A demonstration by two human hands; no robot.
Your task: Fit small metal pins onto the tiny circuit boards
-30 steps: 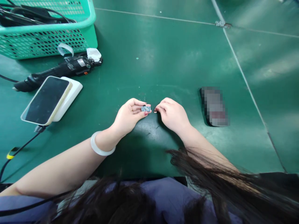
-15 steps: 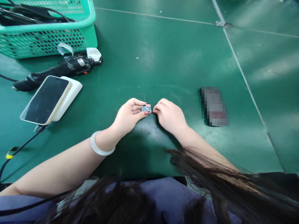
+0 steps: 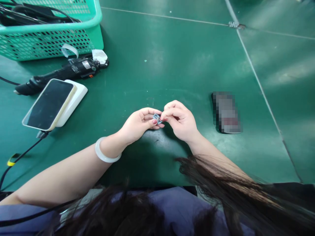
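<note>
A small blue-grey circuit board [image 3: 156, 117] with pale markings is pinched between the thumb and fingers of my left hand [image 3: 137, 126], above the green tabletop. My right hand [image 3: 181, 119] is closed, thumb and forefinger pressed together at the board's right edge. Whether those fingertips hold a tiny part or grip the board itself is hidden. A white bangle [image 3: 107, 151] circles my left wrist.
A green basket [image 3: 61, 39] of black cables stands at the upper left. Before it lie a black power tool [image 3: 71, 69] and a phone [image 3: 48, 105] on a white block [image 3: 73, 100]. A blurred dark device [image 3: 226, 113] lies right.
The circuit board has tilted and shifted slightly right and down in my left hand. My right fingertips have moved left onto its edge, from just beside it.
</note>
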